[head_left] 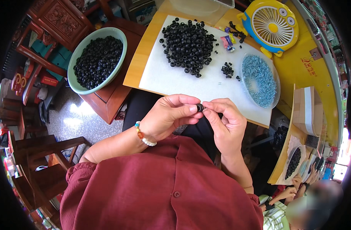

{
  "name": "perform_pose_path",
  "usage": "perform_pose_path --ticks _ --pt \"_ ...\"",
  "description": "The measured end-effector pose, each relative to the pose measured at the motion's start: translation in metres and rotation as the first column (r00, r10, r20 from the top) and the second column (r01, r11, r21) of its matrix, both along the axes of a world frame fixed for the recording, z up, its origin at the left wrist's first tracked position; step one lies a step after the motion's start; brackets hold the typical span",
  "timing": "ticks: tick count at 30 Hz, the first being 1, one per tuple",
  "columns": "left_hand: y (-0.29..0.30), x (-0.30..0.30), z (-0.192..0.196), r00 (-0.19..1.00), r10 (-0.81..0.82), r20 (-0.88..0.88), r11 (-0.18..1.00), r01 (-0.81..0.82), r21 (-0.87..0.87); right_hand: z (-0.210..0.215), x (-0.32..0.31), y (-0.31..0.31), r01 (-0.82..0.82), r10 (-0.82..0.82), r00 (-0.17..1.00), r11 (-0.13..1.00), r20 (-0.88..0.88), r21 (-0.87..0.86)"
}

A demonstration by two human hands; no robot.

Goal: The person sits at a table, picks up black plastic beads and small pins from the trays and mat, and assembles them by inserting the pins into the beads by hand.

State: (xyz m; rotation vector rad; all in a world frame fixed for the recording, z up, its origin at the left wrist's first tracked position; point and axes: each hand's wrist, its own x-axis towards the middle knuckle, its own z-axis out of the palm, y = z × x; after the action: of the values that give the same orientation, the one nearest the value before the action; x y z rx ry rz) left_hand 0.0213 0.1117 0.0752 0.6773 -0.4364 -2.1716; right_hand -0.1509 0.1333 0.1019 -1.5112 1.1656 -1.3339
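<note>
Between thumb and forefinger my left hand (169, 115) pinches a black bead (200, 107). My right hand (225, 120) meets it there, thumb and forefinger pressed together at the bead's right side on something small and dark that I cannot make out. Both hands are held above my lap, just short of the white sheet (156, 78). On that sheet lies a large heap of black beads (189, 44), with a small cluster of tiny black pieces (227, 69) to its right. A clear oval tray (277, 82) of small blue pieces (259, 86) stands at the sheet's right end.
A pale green basin (72, 73) full of black beads sits on a wooden stool at the left. A yellow and blue fan (273, 27) stands at the back right, near wrapped sweets (228, 42). Other people's hands (288, 193) work at a table at lower right.
</note>
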Motion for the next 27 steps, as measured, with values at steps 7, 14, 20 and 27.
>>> perform_pose_path --ticks 7,14,20,27 --pt "0.003 -0.002 0.002 0.985 0.034 0.167 0.972 0.006 -0.233 -0.002 -0.014 -0.008 -0.366 0.086 0.837 0.823 0.541 0.435" --pt "0.000 0.003 -0.011 0.978 -0.049 0.202 0.971 0.094 -0.222 -0.028 -0.015 -0.012 -0.635 -0.011 0.605 0.595 0.796 0.492" --pt "-0.007 0.009 -0.030 0.991 0.003 -0.132 0.984 0.020 0.177 -0.045 -0.025 -0.030 -0.021 0.031 0.999 0.945 -0.027 0.326" --pt "-0.010 0.009 -0.030 0.994 -0.002 -0.108 0.978 0.025 0.206 -0.061 -0.068 -0.076 0.278 -0.372 0.583 0.927 -0.722 -0.252"
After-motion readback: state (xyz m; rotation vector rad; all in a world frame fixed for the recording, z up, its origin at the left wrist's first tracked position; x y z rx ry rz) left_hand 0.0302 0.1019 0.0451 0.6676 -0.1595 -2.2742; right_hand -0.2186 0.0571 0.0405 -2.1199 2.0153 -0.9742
